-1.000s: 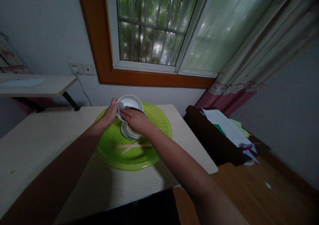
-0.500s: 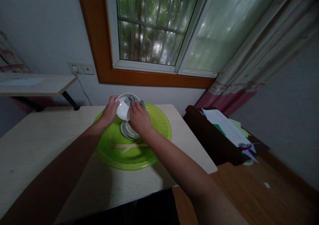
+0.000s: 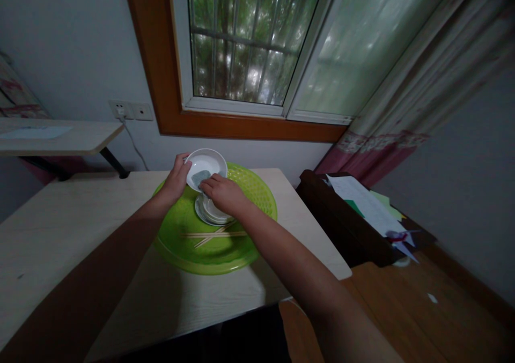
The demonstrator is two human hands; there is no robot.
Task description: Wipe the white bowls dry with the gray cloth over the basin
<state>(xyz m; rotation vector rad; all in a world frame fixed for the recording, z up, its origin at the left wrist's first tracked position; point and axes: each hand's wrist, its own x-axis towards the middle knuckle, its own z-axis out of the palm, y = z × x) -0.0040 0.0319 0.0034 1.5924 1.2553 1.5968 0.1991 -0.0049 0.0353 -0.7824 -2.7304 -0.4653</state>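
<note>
My left hand (image 3: 176, 179) grips the left rim of a white bowl (image 3: 209, 161), which is tilted so its inside faces me. With closed fingers, my right hand (image 3: 222, 192) presses a grey-green cloth (image 3: 200, 177) against the lower inside of that bowl. Below the bowl, a stack of white dishes (image 3: 207, 212) sits in a round lime-green basket (image 3: 181, 253), partly covered by my right hand. Several light chopsticks (image 3: 211, 235) lie crossed in the basket, in front of the stack.
The basket stands on a pale wooden table (image 3: 209, 298). A raised shelf (image 3: 88, 138) on dark legs is at the left. Behind the table are a wall socket (image 3: 131, 110) and a window. To the right, papers (image 3: 366, 202) lie on a dark brown piece of furniture (image 3: 330, 221).
My right hand has moved the cloth from the bowl's upper right down to its lower inside, and its fingers have curled. The bowl has turned slightly in my left hand.
</note>
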